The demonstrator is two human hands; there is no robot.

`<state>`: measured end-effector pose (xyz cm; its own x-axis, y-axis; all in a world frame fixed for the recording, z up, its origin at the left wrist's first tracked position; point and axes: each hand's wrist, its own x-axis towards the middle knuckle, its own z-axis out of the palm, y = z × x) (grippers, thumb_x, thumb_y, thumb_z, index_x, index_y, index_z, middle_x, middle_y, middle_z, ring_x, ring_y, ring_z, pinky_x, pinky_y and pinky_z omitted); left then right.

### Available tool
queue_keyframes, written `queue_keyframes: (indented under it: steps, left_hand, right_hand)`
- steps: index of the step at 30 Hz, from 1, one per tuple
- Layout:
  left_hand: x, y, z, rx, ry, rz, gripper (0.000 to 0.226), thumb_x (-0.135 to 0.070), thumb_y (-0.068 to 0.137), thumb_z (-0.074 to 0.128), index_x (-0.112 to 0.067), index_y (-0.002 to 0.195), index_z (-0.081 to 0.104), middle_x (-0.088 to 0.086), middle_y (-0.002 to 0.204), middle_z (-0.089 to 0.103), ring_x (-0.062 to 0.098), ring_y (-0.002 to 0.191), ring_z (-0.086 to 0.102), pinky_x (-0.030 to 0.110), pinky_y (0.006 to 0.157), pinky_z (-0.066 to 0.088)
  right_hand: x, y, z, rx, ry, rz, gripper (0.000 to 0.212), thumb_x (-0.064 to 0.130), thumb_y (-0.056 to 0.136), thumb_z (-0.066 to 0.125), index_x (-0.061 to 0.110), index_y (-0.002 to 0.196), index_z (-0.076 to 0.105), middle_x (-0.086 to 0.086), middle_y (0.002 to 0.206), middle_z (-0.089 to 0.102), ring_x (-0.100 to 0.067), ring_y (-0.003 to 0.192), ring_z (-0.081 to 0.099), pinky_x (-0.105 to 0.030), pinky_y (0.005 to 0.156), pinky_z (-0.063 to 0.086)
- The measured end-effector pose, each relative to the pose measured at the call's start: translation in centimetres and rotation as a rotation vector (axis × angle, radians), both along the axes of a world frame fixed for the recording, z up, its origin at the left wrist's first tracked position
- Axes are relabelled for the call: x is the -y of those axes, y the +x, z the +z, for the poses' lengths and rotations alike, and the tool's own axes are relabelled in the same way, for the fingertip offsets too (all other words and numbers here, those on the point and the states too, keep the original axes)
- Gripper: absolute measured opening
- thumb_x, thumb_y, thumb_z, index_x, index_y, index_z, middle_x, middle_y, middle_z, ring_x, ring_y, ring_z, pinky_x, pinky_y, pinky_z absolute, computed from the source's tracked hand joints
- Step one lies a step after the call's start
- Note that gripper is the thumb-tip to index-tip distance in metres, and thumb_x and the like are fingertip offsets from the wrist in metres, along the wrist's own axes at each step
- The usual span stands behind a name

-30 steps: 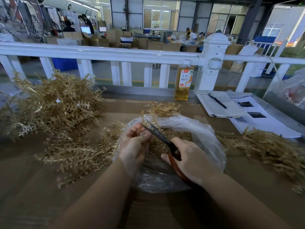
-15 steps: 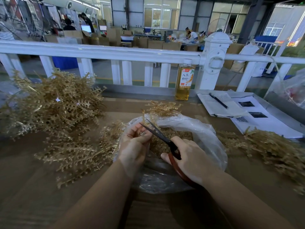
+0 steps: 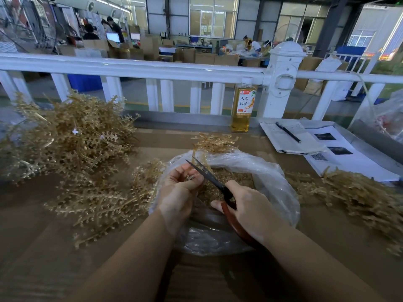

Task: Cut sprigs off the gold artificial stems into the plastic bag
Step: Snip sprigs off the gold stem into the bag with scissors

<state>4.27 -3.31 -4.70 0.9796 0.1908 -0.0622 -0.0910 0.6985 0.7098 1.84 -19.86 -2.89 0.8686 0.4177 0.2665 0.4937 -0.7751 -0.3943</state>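
Note:
A clear plastic bag [image 3: 277,186] lies open on the table in front of me, with cut gold sprigs [image 3: 237,179] heaped inside. Over its left rim my left hand [image 3: 176,192] pinches a short gold stem piece [image 3: 190,177] between curled fingers. My right hand [image 3: 250,210] grips red-handled scissors [image 3: 209,176], whose dark blades point up and left, touching the stem piece. A gold stem [image 3: 214,142] sticks up behind the bag.
A big pile of gold stems [image 3: 72,136] covers the left of the brown table, with looser stems [image 3: 100,199] nearer me and another heap [image 3: 359,192] at right. A tea bottle [image 3: 243,105], papers and a pen [image 3: 287,132] stand before the white railing [image 3: 152,69].
The scissor blades have come together against the stem piece in my left hand. Both hands stay over the bag in nearly the same place.

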Motion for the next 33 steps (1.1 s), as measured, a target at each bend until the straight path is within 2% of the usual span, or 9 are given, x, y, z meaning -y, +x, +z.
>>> queue_keyframes:
  steps: [8,12,19,21,23,25,27,30,33]
  left_hand:
    - [0.0,0.2,-0.3,-0.003,-0.029,-0.004,0.038,0.026,0.073,0.050,-0.001,0.099,0.057,0.001,0.060,0.062,0.009,0.055,0.062,0.018,0.059,0.053]
    - [0.0,0.1,-0.2,0.019,-0.022,-0.001,0.042,0.022,0.063,0.056,-0.002,0.096,0.058,0.001,0.060,0.061,0.008,0.055,0.062,0.018,0.059,0.053]
    - [0.0,-0.1,-0.1,-0.025,0.059,0.026,0.039,0.027,0.073,0.052,-0.005,0.095,0.058,0.001,0.063,0.062,0.009,0.056,0.063,0.019,0.059,0.053]
    - [-0.1,-0.2,0.0,-0.033,0.054,0.005,0.034,0.021,0.075,0.054,-0.002,0.098,0.058,0.006,0.073,0.064,0.013,0.064,0.065,0.023,0.061,0.054]
    - [-0.3,-0.2,0.3,-0.069,0.044,-0.032,0.022,0.006,0.080,0.059,-0.001,0.100,0.061,0.008,0.081,0.066,0.017,0.072,0.065,0.026,0.065,0.054]
    - [-0.2,-0.2,0.6,-0.130,0.021,-0.014,0.007,-0.007,0.082,0.064,-0.006,0.089,0.064,0.007,0.077,0.067,0.017,0.069,0.065,0.026,0.062,0.054]
    - [0.0,-0.2,0.7,-0.154,-0.014,0.037,0.009,-0.002,0.081,0.066,-0.010,0.083,0.061,0.008,0.073,0.064,0.016,0.062,0.063,0.024,0.057,0.055]
    - [-0.2,-0.1,0.8,-0.170,-0.076,0.051,0.028,0.006,0.082,0.062,-0.015,0.100,0.060,0.008,0.074,0.068,0.016,0.061,0.066,0.024,0.058,0.056]
    - [-0.3,-0.1,1.0,-0.179,-0.020,-0.016,0.019,0.005,0.086,0.058,-0.008,0.098,0.064,0.006,0.077,0.067,0.010,0.061,0.066,0.020,0.055,0.054]
  right_hand:
    - [0.0,0.1,-0.4,0.034,-0.008,-0.021,0.034,0.061,0.089,0.048,0.028,0.092,0.043,0.006,0.075,0.057,-0.012,0.068,0.054,-0.022,0.060,0.036]
    - [0.0,0.0,-0.3,0.034,-0.019,-0.032,0.034,0.062,0.089,0.047,0.028,0.092,0.042,0.007,0.072,0.056,-0.012,0.066,0.055,-0.023,0.060,0.038]
    - [0.2,0.0,-0.2,0.029,-0.051,-0.053,0.041,0.062,0.089,0.046,0.023,0.100,0.050,0.006,0.074,0.058,-0.014,0.070,0.058,-0.025,0.062,0.043]
    - [0.2,-0.2,-0.2,0.048,-0.040,-0.055,0.039,0.062,0.088,0.047,0.024,0.096,0.049,0.008,0.072,0.056,-0.012,0.067,0.054,-0.023,0.057,0.038]
    - [0.2,-0.3,-0.1,0.058,-0.013,-0.053,0.036,0.062,0.087,0.049,0.026,0.092,0.047,0.008,0.073,0.057,-0.011,0.067,0.054,-0.022,0.057,0.037]
    - [0.4,-0.4,-0.1,0.067,0.015,-0.053,0.034,0.061,0.087,0.050,0.028,0.091,0.047,0.009,0.072,0.057,-0.011,0.068,0.055,-0.023,0.059,0.039]
    - [0.6,-0.4,-0.1,0.082,0.034,-0.051,0.032,0.061,0.087,0.051,0.029,0.091,0.047,0.010,0.072,0.056,-0.009,0.068,0.055,-0.020,0.058,0.037]
    - [0.8,-0.5,-0.1,0.082,0.062,-0.058,0.029,0.060,0.087,0.051,0.032,0.089,0.045,0.011,0.075,0.054,-0.006,0.073,0.052,-0.015,0.057,0.031]
    - [0.7,-0.5,-0.1,0.060,0.071,-0.057,0.029,0.060,0.087,0.051,0.032,0.090,0.045,0.011,0.080,0.054,-0.009,0.079,0.052,-0.022,0.063,0.035]
